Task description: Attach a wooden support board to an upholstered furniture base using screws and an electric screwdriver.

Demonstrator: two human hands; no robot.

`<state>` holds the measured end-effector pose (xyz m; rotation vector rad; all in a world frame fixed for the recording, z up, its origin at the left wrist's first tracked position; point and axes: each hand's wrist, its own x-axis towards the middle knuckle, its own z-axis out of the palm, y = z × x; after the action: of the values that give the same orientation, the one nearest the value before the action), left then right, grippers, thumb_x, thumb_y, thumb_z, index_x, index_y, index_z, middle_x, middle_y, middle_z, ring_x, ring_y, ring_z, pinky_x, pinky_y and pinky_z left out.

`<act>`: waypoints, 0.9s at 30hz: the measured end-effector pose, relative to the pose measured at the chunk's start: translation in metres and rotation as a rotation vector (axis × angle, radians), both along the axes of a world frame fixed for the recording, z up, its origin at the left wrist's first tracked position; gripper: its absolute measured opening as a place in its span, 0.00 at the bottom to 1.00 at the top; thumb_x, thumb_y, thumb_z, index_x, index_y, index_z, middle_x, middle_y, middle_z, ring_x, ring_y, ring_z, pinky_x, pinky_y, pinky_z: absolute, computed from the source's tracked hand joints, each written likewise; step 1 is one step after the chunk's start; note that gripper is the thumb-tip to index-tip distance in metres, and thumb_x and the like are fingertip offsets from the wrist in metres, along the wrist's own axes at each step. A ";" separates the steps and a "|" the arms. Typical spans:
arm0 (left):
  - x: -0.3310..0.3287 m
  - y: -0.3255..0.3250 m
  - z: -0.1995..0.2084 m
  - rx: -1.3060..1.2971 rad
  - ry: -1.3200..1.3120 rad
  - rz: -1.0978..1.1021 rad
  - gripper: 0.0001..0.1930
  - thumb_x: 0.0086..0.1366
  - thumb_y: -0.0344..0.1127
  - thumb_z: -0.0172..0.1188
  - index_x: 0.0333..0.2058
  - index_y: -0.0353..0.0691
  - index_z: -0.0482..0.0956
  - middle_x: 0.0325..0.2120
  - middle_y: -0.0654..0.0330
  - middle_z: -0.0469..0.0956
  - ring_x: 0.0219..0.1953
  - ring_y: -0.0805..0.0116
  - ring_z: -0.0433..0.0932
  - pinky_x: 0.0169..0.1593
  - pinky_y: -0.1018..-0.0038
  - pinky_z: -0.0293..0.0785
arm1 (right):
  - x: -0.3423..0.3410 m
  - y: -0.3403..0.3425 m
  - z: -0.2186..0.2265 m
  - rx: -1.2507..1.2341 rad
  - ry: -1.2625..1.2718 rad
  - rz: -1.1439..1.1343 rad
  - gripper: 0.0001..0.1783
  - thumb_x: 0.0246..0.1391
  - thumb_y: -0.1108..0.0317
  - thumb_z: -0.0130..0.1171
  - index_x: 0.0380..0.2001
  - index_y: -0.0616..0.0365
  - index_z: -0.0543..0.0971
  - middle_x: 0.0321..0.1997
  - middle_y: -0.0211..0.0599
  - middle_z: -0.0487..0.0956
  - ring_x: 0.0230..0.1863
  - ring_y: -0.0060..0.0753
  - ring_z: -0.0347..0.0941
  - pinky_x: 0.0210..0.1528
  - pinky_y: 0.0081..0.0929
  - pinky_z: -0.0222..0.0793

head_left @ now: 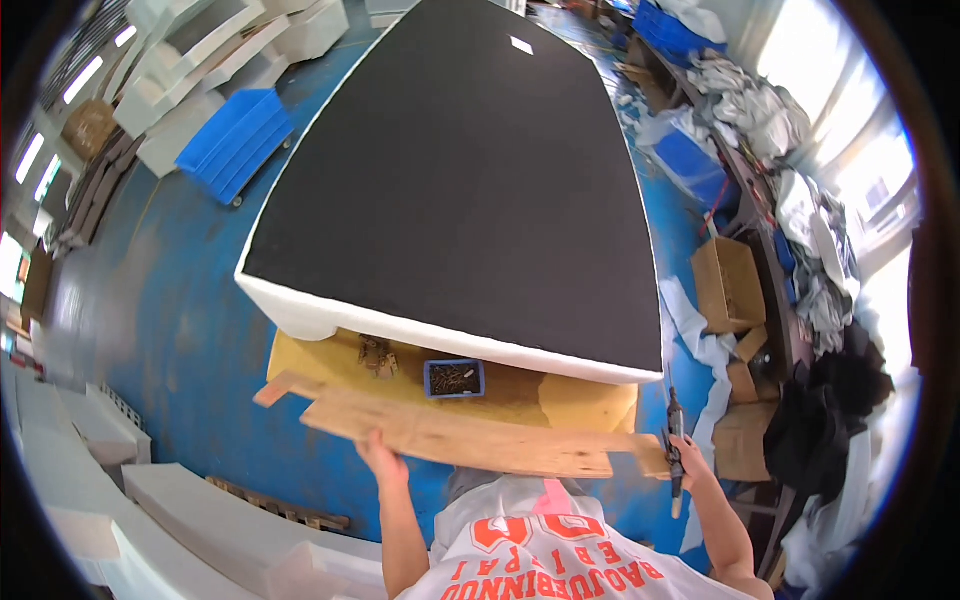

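Observation:
My left hand (pixel 382 460) grips the lower edge of a long wooden board (pixel 460 438) with notched ends, its fingers partly hidden by the wood. The board slants across in front of me, over the near edge of a yellow work surface (pixel 590 404). At the board's right end, my right hand (pixel 690 462) is closed around a slim black power screwdriver (pixel 675 425) with its thin tip pointing away. Just beyond the board lie a blue tray (pixel 428 378) of screws and a small pile of metal brackets (pixel 377 355). A large white-edged piece with a black fabric top (pixel 450 200) rises behind them.
A blue wheeled bin (pixel 235 140) and stacked white furniture frames (pixel 190 60) stand at the far left. Open cardboard boxes (pixel 728 285) and a cluttered bench line the right. White upholstered pieces (pixel 230 520) lie near me at the lower left, on a blue floor (pixel 190 300).

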<state>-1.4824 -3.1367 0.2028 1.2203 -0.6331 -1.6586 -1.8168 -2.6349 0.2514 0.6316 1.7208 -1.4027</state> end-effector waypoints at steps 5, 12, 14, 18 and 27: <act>0.011 -0.007 0.018 0.138 0.509 0.030 0.35 0.62 0.49 0.51 0.66 0.42 0.63 0.62 0.54 0.70 0.65 0.48 0.68 0.66 0.49 0.66 | 0.023 -0.033 -0.062 -0.181 -0.085 -0.183 0.15 0.63 0.54 0.59 0.47 0.46 0.71 0.29 0.30 0.75 0.29 0.37 0.79 0.28 0.59 0.82; -0.031 -0.053 -0.008 0.015 0.430 0.106 0.38 0.54 0.28 0.48 0.68 0.48 0.61 0.64 0.53 0.66 0.66 0.48 0.66 0.68 0.47 0.66 | 0.055 -0.071 -0.096 -0.529 -0.229 -0.461 0.20 0.67 0.50 0.53 0.52 0.52 0.76 0.40 0.33 0.85 0.27 0.34 0.82 0.25 0.32 0.84; -0.047 -0.049 0.016 0.007 0.340 0.142 0.39 0.52 0.22 0.46 0.67 0.50 0.62 0.64 0.52 0.66 0.66 0.48 0.66 0.69 0.46 0.64 | 0.056 -0.077 -0.101 -0.613 -0.228 -0.638 0.18 0.68 0.51 0.54 0.49 0.53 0.76 0.33 0.34 0.83 0.20 0.32 0.78 0.19 0.30 0.78; -0.035 -0.050 0.036 -0.072 0.294 0.186 0.44 0.47 0.16 0.45 0.67 0.50 0.61 0.63 0.50 0.65 0.65 0.46 0.66 0.69 0.43 0.65 | 0.039 -0.087 -0.130 -0.161 0.121 -0.422 0.14 0.67 0.58 0.57 0.43 0.59 0.73 0.26 0.37 0.77 0.16 0.32 0.71 0.14 0.30 0.68; -0.059 -0.065 0.145 -0.241 0.092 0.097 0.46 0.47 0.14 0.43 0.69 0.46 0.59 0.64 0.48 0.63 0.66 0.46 0.64 0.71 0.48 0.63 | 0.033 -0.151 -0.205 -0.229 0.408 -0.487 0.38 0.51 0.84 0.58 0.66 0.53 0.64 0.48 0.39 0.74 0.43 0.33 0.77 0.44 0.33 0.77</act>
<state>-1.5418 -3.2015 0.3478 0.9809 -0.6840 -1.5013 -1.7833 -2.7863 0.0468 0.6993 1.7391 -2.1587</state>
